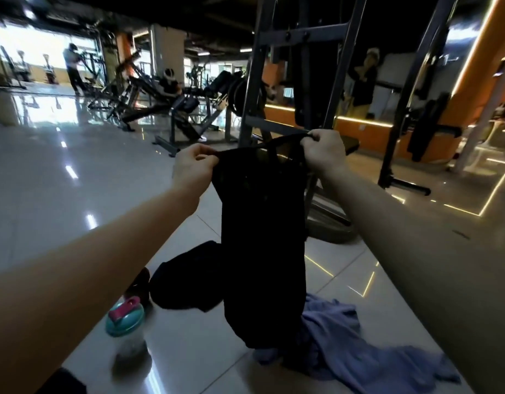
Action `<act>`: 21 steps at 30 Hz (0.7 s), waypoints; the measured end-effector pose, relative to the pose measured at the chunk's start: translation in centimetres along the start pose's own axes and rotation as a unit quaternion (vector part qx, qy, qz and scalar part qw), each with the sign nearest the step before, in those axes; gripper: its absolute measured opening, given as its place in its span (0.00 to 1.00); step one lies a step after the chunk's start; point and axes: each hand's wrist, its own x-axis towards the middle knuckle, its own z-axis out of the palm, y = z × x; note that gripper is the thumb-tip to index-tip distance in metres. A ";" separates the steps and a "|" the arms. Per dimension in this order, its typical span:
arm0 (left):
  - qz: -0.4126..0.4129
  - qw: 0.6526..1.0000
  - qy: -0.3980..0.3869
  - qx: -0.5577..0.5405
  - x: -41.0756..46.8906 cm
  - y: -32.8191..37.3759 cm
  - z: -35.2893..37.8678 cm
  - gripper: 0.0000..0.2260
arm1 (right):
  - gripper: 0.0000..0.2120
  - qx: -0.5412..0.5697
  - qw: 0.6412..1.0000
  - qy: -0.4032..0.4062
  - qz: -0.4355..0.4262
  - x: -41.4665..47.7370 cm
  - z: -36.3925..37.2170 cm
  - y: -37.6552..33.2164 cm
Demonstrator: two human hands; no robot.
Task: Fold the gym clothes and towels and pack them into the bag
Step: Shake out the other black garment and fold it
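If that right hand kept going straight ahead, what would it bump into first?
Probably the dark metal gym rack just beyond the right hand, though depth is hard to judge.

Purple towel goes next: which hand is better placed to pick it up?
Right, probably: the purple towel lies below the right hand, while the bottle and the black cloth lie below the left hand. Both pinch the black top by its upper edge, so it must be set down first.

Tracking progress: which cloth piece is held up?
The hanging black garment, pinched by left hand and right hand; black pile and purple cloth lie on floor.
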 end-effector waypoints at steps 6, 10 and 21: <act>-0.047 0.995 -0.080 0.034 -3.6 -1.1 -1.4 0.04 | 0.12 0.173 0.953 -0.139 0.208 -3.2 1.6 -0.9; -0.063 0.989 -0.087 0.099 -3.9 -2.5 -2.7 0.05 | 0.10 0.205 0.932 -0.146 0.260 -3.8 2.2 -0.2; -0.273 0.910 -0.307 0.061 -6.5 -9.0 -1.5 0.10 | 0.18 0.544 0.801 -0.046 0.246 -2.2 6.0 -1.2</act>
